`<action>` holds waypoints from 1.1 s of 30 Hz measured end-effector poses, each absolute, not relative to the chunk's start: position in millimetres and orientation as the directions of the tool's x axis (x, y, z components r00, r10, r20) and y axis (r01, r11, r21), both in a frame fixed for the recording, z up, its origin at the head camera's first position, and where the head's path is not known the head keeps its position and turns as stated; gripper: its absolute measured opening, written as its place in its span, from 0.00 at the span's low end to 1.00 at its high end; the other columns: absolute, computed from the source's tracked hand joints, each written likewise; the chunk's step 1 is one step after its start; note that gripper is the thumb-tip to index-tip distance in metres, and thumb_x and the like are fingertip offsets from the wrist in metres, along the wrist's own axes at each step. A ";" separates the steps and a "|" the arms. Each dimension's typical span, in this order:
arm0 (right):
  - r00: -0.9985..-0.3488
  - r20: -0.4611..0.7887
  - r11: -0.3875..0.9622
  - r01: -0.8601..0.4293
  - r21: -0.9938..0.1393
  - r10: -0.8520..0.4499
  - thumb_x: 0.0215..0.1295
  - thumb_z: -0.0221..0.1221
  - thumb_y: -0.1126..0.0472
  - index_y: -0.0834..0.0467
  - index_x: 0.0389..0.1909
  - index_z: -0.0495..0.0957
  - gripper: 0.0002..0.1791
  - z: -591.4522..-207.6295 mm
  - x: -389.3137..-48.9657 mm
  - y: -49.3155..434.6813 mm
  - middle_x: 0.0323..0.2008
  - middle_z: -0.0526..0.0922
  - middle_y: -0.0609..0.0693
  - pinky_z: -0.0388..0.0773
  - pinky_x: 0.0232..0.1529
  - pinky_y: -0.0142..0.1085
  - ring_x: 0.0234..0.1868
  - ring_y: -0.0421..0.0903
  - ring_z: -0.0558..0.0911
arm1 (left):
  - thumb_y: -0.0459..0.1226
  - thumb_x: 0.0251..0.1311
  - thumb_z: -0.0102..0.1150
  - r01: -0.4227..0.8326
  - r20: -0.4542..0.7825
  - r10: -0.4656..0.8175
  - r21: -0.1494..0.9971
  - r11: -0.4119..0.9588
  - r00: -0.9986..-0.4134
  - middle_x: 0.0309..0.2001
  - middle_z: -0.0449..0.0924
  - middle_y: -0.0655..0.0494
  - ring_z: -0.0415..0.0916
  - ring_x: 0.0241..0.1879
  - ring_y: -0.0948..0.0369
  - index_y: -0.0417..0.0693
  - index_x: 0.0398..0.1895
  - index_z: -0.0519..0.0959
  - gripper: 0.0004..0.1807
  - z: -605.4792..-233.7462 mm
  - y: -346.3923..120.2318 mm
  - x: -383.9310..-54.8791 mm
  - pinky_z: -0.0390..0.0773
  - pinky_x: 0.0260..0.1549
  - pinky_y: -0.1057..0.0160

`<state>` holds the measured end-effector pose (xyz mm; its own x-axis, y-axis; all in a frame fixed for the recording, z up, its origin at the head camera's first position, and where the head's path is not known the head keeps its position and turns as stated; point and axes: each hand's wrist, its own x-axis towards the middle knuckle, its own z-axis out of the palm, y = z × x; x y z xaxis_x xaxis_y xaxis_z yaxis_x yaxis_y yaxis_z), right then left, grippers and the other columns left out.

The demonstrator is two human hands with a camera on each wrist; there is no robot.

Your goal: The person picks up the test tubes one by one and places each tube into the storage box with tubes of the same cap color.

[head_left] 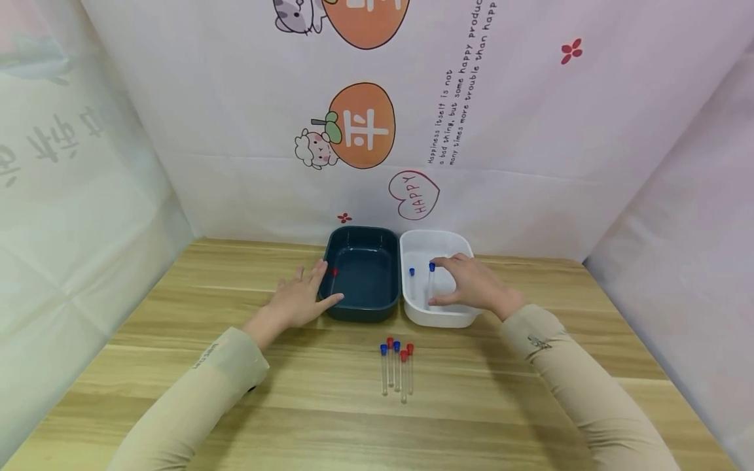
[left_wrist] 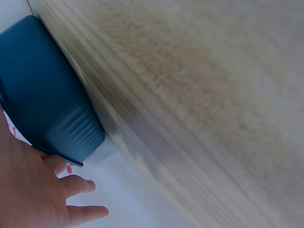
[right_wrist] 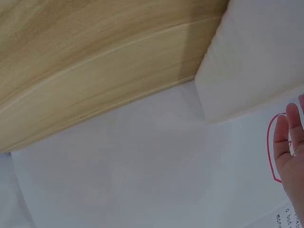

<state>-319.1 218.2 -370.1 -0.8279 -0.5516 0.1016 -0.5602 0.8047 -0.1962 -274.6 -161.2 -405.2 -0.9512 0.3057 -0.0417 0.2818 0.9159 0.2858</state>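
Observation:
My right hand (head_left: 476,284) is inside the white basin (head_left: 437,318), holding a clear test tube with a blue cap (head_left: 432,267) between finger and thumb. The fingertip is by the cap and the thumb near the lower end. Another blue-capped tube (head_left: 412,272) lies left of it in that basin. With fingers spread, my left hand (head_left: 298,299) rests at the left rim of the dark teal basin (head_left: 365,314); a red-capped tube (head_left: 334,272) lies inside near its fingers. The left wrist view shows that hand against the basin's outer wall (left_wrist: 47,85).
Several tubes with red and blue caps (head_left: 396,345) lie side by side on the wooden table (head_left: 330,405), in front of the basins. A printed white cloth (head_left: 501,203) hangs behind, and pale cloths flank the table.

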 end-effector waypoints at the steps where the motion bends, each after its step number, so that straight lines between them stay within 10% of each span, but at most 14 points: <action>1: -0.829 0.099 0.807 -0.558 -0.194 -0.550 0.53 0.74 0.35 0.60 0.71 0.72 0.50 -371.6 -319.9 218.3 0.63 0.77 0.62 0.70 0.64 0.59 0.62 0.62 0.75 | 0.69 0.72 0.40 0.281 -0.041 0.305 0.286 0.916 -0.951 0.83 0.38 0.49 0.40 0.79 0.37 0.47 0.84 0.39 0.52 -405.5 -161.3 -274.6 0.44 0.67 0.24; 33: -0.857 -0.042 0.854 -0.505 -0.126 -0.513 0.55 0.71 0.31 0.61 0.72 0.70 0.52 -385.6 -351.6 203.5 0.63 0.79 0.61 0.69 0.65 0.60 0.64 0.63 0.73 | 0.68 0.72 0.41 0.274 -0.047 0.301 0.300 0.914 -0.952 0.83 0.38 0.49 0.39 0.79 0.38 0.47 0.84 0.40 0.52 -403.5 -160.9 -273.7 0.44 0.68 0.25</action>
